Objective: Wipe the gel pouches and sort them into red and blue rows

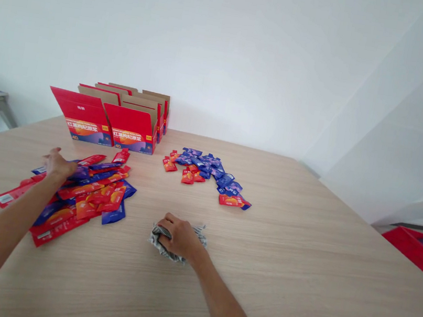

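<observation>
Fingers of the right hand (180, 236) curl around a grey striped cloth (155, 235), bunching it against the near middle of the tabletop (282, 243); gathered up this way, it probably sits more firmly in the palm than it would laid flat. The left hand (58, 163) reaches to the far left part of a heap of red and blue sachets (101, 192). Its fingers look partly spread, with some seeming to point away from the heap, yet I cannot tell whether any sachet is pinched. The heap lies left of the cloth, its packets overlapping at all angles, which suggests a loose pile rather than a sorted one.

Farther off, right of the heap, a smaller scatter of sachets (206, 165) lies well apart from it, perhaps to keep the two groups distinct. At the far left, red cardboard boxes (132, 131) stand close together in rows, flaps raised, likely so their tops stay accessible. Beyond the table's right side sits a red container (416, 252), partly cut off by the view.
</observation>
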`<action>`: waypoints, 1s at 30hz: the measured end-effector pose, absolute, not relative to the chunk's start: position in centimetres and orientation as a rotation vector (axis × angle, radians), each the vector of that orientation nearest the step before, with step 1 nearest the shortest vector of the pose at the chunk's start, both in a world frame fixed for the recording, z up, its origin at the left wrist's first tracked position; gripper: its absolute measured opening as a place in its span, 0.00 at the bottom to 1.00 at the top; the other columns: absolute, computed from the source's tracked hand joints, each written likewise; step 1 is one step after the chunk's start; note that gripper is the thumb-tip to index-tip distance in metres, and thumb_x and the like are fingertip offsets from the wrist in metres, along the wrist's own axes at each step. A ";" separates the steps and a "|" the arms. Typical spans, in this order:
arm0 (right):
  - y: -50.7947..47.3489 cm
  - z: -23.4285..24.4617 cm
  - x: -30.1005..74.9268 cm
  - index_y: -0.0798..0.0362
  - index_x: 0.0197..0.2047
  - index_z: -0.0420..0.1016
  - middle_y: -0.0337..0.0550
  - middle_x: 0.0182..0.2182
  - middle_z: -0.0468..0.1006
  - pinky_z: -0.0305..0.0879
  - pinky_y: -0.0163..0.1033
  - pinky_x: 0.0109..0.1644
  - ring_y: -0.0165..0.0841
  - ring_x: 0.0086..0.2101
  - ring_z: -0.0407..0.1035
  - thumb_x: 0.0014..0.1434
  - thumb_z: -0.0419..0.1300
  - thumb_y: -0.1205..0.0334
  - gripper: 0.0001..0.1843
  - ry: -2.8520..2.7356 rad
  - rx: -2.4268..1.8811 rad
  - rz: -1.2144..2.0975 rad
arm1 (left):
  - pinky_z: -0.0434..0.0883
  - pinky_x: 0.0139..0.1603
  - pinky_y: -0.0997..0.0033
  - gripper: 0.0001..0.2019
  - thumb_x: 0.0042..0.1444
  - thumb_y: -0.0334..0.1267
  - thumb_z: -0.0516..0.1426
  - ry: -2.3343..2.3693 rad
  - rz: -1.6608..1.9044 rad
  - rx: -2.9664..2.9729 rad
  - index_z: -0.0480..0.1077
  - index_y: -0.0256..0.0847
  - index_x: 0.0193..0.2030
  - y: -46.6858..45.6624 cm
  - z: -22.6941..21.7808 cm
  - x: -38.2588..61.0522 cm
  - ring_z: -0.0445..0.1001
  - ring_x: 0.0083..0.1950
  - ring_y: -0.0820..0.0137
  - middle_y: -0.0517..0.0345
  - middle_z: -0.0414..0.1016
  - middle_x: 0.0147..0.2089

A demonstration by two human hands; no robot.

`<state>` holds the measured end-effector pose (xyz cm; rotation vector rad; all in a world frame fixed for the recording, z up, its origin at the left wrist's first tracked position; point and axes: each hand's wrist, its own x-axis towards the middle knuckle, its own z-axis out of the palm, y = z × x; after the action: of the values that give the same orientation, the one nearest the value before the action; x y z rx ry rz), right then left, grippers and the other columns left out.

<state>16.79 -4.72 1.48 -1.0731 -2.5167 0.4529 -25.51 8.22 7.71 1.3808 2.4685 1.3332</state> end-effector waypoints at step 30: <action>-1.5 -1.3 16.9 0.48 0.52 0.73 0.41 0.47 0.75 0.70 0.38 0.43 0.36 0.45 0.73 0.66 0.61 0.57 0.12 -2.320 -1.462 0.294 | 0.69 0.63 0.51 0.22 0.58 0.30 0.52 1.692 0.402 2.557 0.74 0.39 0.58 28.8 0.4 5.1 0.71 0.65 0.51 0.39 0.77 0.59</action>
<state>16.90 -1.49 -1.32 -1.4623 -2.3197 0.2940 5.11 28.77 0.40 2.5575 1.6920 0.4019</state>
